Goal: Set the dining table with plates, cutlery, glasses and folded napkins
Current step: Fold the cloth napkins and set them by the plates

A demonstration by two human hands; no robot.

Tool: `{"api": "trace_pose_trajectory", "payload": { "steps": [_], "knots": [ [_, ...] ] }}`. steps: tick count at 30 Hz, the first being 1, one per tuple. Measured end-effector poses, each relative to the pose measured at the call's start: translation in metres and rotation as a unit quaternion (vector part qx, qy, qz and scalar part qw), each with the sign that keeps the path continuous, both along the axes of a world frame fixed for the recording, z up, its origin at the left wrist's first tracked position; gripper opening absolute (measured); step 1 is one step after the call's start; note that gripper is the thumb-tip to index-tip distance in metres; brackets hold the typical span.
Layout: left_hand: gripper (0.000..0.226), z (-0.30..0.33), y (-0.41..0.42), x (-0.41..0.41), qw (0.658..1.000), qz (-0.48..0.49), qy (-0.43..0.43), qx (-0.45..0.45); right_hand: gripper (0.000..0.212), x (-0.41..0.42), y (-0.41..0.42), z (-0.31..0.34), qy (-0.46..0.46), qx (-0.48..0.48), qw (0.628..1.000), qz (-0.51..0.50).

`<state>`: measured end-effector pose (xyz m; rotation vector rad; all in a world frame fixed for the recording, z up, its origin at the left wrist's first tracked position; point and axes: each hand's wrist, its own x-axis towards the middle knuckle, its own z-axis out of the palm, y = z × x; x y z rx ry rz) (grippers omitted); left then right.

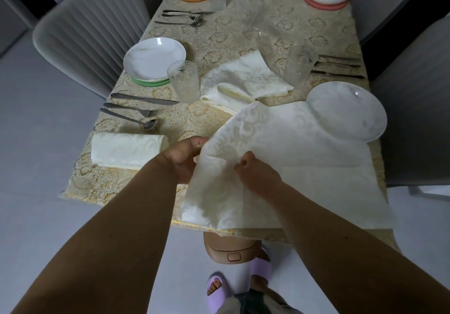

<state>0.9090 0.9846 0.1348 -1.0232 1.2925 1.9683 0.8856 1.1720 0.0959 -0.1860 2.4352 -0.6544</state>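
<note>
L hand [185, 159] & R hand [255, 170] both pinching cream napkin [292, 158] at near table [219, 46] edge

Both hands — left hand [185, 158], right hand [255, 172] — pinching a cream napkin [292, 167] over the near table [243, 29] edge, partly covering a plate [348, 109].

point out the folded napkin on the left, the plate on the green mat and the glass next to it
folded napkin [126, 148], head view, middle of its top face
plate on the green mat [153, 58], head view, centre of its bowl
glass [183, 81], head view, middle of its patterned wall
</note>
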Motion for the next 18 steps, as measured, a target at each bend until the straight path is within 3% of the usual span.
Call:
{"api": "trace_pose_trajectory", "payload": {
  "steps": [4,6,8,11,15,18],
  "knots": [
    [0.019,0.004,-0.004,-0.010,1.000,0.017,-0.003,-0.026,0.034,0.007,0.001,-0.001,0.040,0.011,0.999,0.017],
    [0.012,0.008,-0.010,-0.018,0.994,0.057,0.052,-0.080,0.041,0.009,0.001,-0.002,0.062,0.020,0.997,0.029],
    [0.030,0.012,-0.018,-0.023,0.971,0.094,0.141,-0.167,0.044,0.012,0.001,-0.002,0.080,0.038,0.995,0.049],
    [0.033,0.019,-0.022,-0.017,0.921,0.064,0.226,-0.311,0.042,0.013,-0.001,-0.002,0.098,0.048,0.991,0.078],
    [0.018,-0.001,-0.014,0.012,0.839,-0.012,0.205,-0.504,0.035,0.013,-0.005,-0.001,0.091,0.000,0.993,0.082],
    [0.045,-0.026,-0.004,0.043,0.830,-0.027,0.134,-0.540,0.031,0.013,-0.004,-0.004,0.096,-0.017,0.992,0.076]
  ]
}}
